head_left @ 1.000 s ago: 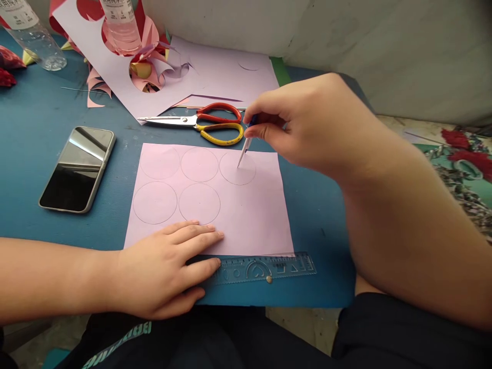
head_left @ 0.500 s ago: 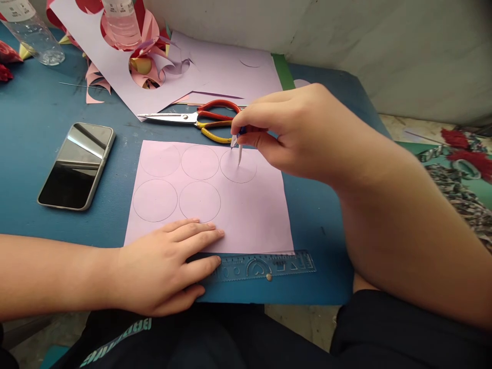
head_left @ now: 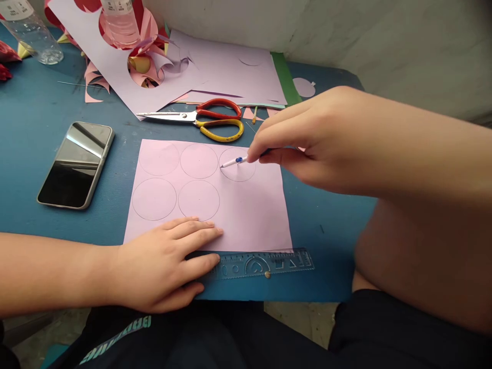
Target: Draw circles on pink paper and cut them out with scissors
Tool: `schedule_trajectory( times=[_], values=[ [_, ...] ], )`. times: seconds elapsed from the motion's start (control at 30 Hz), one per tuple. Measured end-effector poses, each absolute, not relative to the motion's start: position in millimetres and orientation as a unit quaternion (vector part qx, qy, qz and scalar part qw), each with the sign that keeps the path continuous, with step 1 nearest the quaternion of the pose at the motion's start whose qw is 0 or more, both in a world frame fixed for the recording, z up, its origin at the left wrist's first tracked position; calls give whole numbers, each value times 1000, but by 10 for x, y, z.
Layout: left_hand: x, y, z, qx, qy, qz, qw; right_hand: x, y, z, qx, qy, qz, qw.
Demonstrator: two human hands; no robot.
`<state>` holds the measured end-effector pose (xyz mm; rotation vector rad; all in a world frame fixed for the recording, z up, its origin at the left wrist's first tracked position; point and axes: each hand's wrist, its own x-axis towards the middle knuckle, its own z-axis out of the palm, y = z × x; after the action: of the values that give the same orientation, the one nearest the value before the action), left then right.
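Observation:
A sheet of pink-purple paper (head_left: pixel 253 215) with several drawn circles lies on the blue table. My left hand (head_left: pixel 172 264) rests flat on its lower left edge, fingers spread, the thumb side over a clear plastic ruler (head_left: pixel 265 262). My right hand (head_left: pixel 292 143) pinches a small white and blue drawing compass (head_left: pixel 235 161) over the upper right circle. The compass leans over to the left, with one tip at that circle's left edge. My fingers hide its upper end. Just above the paper are scissors (head_left: pixel 192 118) with red and yellow handles.
A phone (head_left: pixel 77 165) lies left of the paper. Behind, a large cut-out lilac sheet (head_left: pixel 223 66), curled paper scraps (head_left: pixel 149 66) and two plastic bottles (head_left: pixel 121 23) fill the back. A small paper disc (head_left: pixel 304 87) lies near the wall.
My right hand has swung to the right and lowered its wrist. The compass has turned from nearly upright to slanting left. My left hand has stayed in place.

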<state>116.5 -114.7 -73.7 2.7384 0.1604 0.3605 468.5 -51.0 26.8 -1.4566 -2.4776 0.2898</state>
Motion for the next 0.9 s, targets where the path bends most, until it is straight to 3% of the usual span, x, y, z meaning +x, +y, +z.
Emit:
schedule_trajectory(
  times=[0.13,0.47,0.8,0.9],
  values=[
    [1158,-1147,-737,973,55,124,188,4863,-443,389,-468,-876,105,60],
    [1153,-1210,-766,968,79,135,198,4813,-636,508,-526,-843,33,105],
    [1152,-1163,-735,973,65,124,182,4528,-1231,37,-596,-747,-80,286],
    [1154,-1161,-731,974,64,120,179,4543,-1205,-208,-600,-745,-51,287]
  ],
)
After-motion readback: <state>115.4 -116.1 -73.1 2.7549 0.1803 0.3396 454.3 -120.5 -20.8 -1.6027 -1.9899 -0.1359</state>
